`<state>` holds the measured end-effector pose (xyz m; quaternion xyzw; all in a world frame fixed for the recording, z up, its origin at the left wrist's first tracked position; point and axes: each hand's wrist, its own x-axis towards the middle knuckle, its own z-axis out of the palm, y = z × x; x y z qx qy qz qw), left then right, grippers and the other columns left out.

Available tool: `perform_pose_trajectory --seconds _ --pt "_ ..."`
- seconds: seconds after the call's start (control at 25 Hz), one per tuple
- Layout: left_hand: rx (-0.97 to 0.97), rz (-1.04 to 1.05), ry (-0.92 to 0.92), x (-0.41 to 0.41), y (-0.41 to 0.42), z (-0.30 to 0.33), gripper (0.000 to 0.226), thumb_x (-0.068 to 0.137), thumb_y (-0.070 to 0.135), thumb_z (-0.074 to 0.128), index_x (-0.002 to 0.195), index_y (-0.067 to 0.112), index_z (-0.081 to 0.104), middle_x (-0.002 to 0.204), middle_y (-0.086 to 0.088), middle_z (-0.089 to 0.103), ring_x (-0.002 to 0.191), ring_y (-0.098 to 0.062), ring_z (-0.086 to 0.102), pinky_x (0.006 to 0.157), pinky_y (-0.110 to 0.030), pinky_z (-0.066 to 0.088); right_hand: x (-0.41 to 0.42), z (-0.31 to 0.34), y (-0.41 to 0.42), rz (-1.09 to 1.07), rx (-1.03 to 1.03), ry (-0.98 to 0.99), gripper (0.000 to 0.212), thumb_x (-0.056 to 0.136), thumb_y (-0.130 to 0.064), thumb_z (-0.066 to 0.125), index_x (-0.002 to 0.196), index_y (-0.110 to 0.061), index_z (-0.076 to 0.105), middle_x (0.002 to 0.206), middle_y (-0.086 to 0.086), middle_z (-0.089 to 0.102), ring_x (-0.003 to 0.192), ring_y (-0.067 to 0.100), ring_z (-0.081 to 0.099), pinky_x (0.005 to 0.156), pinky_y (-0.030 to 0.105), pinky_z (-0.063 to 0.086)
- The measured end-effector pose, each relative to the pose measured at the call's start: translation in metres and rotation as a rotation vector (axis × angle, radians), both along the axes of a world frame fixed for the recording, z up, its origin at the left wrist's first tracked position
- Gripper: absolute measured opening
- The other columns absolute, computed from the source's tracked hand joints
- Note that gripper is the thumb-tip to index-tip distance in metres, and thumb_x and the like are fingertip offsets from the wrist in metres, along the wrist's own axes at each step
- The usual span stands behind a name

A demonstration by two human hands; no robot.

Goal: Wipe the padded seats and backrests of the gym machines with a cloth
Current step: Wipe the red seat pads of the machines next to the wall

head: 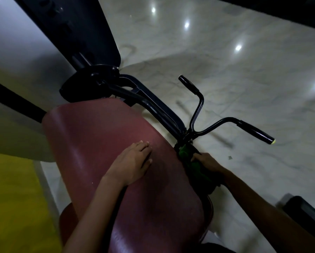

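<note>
Wiping pad point(101, 143) edge with cloth point(193, 165).

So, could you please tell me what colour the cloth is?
Green; the cloth shows in the head view, gripped by the right hand.

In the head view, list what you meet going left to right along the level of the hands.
Yellow floor strip → left hand flat on the maroon padded seat → green cloth → right hand gripping it → pale glossy tiled floor.

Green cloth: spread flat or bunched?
Bunched. The green cloth is wadded under the right hand at the red pad's right edge, not spread flat.
</note>
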<state>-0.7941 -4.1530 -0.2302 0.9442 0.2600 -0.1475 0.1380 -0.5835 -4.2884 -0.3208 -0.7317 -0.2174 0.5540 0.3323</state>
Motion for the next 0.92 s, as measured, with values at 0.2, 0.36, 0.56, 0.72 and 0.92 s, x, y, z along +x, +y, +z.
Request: perform_pose_trajectory --seconds 0.2,0.36,0.56,0.72,0.92 --pt "0.010 -0.019 0.038 0.007 -0.005 -0.003 0.053 0.100 0.034 0.038 0.148 0.012 0.030 0.156 -0.005 0.025 0.145 -0.018 0.018 0.119 -0.029 0.012 -0.005 0.007 0.039 0.001 0.096 -0.067 0.031 0.094 -0.013 0.048 0.063 -0.016 0.048 0.064 0.003 0.047 0.055 0.012 0.042 0.048 0.019 0.033" --pt "-0.001 -0.031 0.045 0.009 -0.015 -0.002 0.053 0.101 0.033 0.036 0.148 0.011 0.028 0.157 -0.006 0.022 0.146 -0.018 0.016 0.118 -0.028 0.008 -0.007 0.009 0.041 -0.038 0.117 -0.040 0.031 0.094 -0.014 0.048 0.063 -0.017 0.049 0.059 0.003 0.043 0.049 0.013 0.039 0.045 0.020 0.031" --pt "-0.001 -0.039 0.029 0.011 -0.020 -0.005 0.051 0.101 0.033 0.035 0.148 0.013 0.029 0.157 -0.004 0.023 0.146 -0.017 0.016 0.118 -0.027 0.006 -0.010 0.004 -0.039 -0.083 -0.037 0.008 0.029 0.093 -0.016 0.050 0.065 -0.015 0.055 0.063 0.003 0.054 0.053 0.012 0.047 0.043 0.015 0.036" --pt "-0.024 -0.098 0.042 0.019 -0.033 -0.007 0.050 0.102 0.031 0.035 0.148 0.012 0.029 0.157 -0.004 0.023 0.145 -0.017 0.016 0.117 -0.027 0.007 -0.012 0.009 -0.019 -0.064 0.026 -0.044 0.027 0.092 -0.021 0.049 0.066 -0.019 0.054 0.070 0.003 0.056 0.059 0.013 0.048 0.052 0.022 0.037" --pt "-0.032 -0.153 0.046 0.016 -0.045 -0.006 0.051 0.102 0.034 0.034 0.148 0.014 0.028 0.157 -0.002 0.022 0.145 -0.015 0.016 0.117 -0.026 0.008 -0.015 0.013 -0.031 -0.098 0.032 -0.068 0.029 0.093 -0.022 0.049 0.064 -0.019 0.054 0.073 0.005 0.056 0.058 0.012 0.049 0.052 0.021 0.037"
